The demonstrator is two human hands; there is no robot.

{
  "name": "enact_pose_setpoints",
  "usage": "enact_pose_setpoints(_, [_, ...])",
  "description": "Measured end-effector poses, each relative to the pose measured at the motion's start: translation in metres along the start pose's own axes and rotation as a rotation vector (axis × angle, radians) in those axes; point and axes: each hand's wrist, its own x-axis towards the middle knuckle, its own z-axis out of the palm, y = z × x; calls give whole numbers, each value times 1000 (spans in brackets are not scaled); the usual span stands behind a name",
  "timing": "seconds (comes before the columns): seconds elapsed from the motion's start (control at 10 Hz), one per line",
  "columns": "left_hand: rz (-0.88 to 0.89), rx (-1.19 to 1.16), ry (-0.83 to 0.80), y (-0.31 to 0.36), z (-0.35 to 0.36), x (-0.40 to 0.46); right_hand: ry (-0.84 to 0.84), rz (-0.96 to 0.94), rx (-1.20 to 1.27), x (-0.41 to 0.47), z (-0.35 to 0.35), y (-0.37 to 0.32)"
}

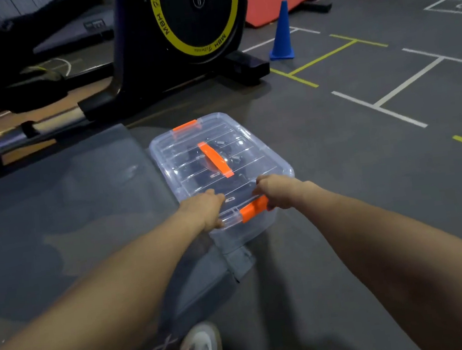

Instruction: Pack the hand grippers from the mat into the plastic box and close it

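A: Item one, mat (pixel 62 213): grey, at left, no hand grippers on it that I can see.

B: Item two, left hand (pixel 203 211)?

A: Clamped over the near rim of the plastic box (pixel 223 170), fingers on the lid. The box sits on the floor beside the mat's edge; dark hand grippers (pixel 208 163) show through the clear lid.

B: Item three, right hand (pixel 277 192)?

A: Gripping the near orange latch (pixel 254 208). Risk: if the lid sits skewed, the latch may not catch; uneven pressure could slide the box. Far latch (pixel 186 127) state unclear.
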Motion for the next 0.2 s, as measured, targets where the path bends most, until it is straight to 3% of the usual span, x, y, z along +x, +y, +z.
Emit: enact_pose_setpoints(0.2, [-81,-15,132,-30,-56,-52,102,3,-62,-31,-49,-50])
